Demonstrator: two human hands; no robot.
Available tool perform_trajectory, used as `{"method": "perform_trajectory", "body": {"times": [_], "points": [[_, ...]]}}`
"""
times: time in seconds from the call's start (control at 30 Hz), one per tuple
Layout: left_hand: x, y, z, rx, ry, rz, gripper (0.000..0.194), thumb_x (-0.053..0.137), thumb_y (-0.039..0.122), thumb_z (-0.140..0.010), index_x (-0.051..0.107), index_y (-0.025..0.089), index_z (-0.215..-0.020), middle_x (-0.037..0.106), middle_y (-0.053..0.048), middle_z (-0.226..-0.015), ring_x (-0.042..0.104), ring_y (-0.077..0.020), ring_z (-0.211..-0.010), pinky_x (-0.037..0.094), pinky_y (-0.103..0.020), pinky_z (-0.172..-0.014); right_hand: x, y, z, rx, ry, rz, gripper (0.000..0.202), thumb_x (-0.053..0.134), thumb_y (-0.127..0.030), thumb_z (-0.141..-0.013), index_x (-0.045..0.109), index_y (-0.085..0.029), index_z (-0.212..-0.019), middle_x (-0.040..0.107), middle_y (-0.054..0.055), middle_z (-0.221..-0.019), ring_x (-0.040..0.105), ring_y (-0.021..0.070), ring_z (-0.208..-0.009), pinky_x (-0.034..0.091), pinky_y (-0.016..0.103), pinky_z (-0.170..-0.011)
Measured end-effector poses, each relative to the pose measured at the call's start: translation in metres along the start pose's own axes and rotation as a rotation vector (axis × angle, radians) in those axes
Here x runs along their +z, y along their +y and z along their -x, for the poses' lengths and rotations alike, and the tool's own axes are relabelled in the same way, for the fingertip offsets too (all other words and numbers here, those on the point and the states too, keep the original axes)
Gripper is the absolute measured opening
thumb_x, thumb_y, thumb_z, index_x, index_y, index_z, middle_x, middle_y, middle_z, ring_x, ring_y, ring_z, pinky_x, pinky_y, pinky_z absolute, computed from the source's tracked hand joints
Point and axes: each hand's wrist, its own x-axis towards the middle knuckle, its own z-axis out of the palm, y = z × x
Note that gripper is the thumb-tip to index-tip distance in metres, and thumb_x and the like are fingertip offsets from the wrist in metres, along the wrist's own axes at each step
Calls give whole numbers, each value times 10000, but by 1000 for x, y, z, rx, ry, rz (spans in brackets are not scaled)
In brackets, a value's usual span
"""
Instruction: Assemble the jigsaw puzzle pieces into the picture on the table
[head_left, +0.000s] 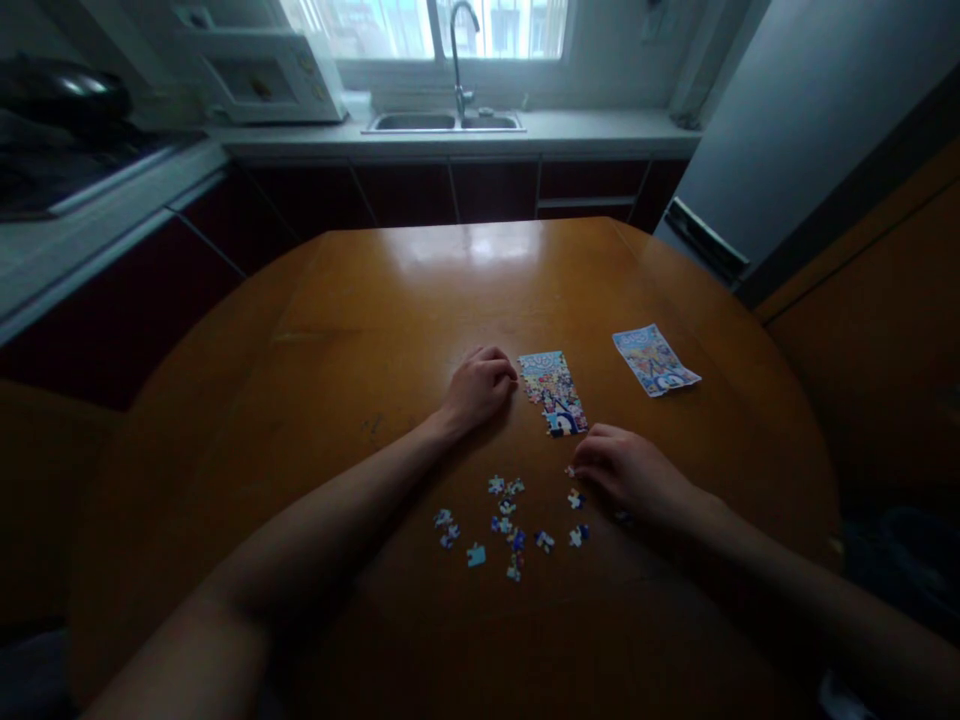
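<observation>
A partly assembled jigsaw puzzle (pixel 553 385) with a colourful cartoon picture lies on the table, its left and lower-left edges ragged. Just beside its upper left edge rests my left hand (pixel 481 386), fingers curled inward; whatever they may hold is hidden. My right hand (pixel 626 468) is below the puzzle's lower right corner, thumb and fingers pinched at a small puzzle piece (pixel 570 471). Loose puzzle pieces lie between my forearms, among them a light blue piece (pixel 476 555) and a white-and-blue piece (pixel 575 499).
A creased picture sheet (pixel 654 360) lies to the right of the puzzle on the wooden table (pixel 360 320). Beyond the table are a counter with a sink (pixel 416 122), a white microwave (pixel 262 80) and a stove (pixel 82 165). A refrigerator (pixel 810 130) stands at the right.
</observation>
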Motion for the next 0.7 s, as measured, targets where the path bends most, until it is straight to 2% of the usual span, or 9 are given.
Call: {"method": "perform_trajectory", "body": {"times": [0.23, 0.4, 0.57, 0.7], "points": [[0, 0, 0, 25, 1, 10, 220, 580, 146, -861, 744, 212, -731, 691, -52, -862, 589, -198, -881, 503, -383, -842, 6, -9, 1, 34, -21, 142, 144, 668, -88, -873, 610, -220, -858, 686, 85, -1007, 638, 256, -949, 497, 393, -813], [1, 0, 1, 49, -31, 13, 223, 584, 124, -864, 756, 206, -747, 699, -49, -877, 596, -193, -885, 507, -379, -858, 11, -9, 0, 25, -38, 165, 193, 652, -58, -854, 549, -222, -847, 671, 81, -999, 617, 240, -908, 474, 366, -772], [1, 0, 1, 99, -57, 34, 205, 604, 121, -863, 762, 212, -769, 707, -45, -898, 608, -190, -900, 514, -384, -892, 4, -7, -5, 36, -61, 55, 178, 663, -90, -864, 571, -224, -792, 686, 44, -859, 597, 197, -758, 428, 324, -659], [0, 3, 1, 150, -96, 62, 182, 620, 179, -895, 771, 224, -807, 714, -47, -918, 614, -195, -934, 518, -387, -903, -13, 1, -30, -34, -64, -127, 174, 620, -56, -849, 647, -224, -813, 702, 14, -808, 625, 178, -750, 466, 311, -685]]}}
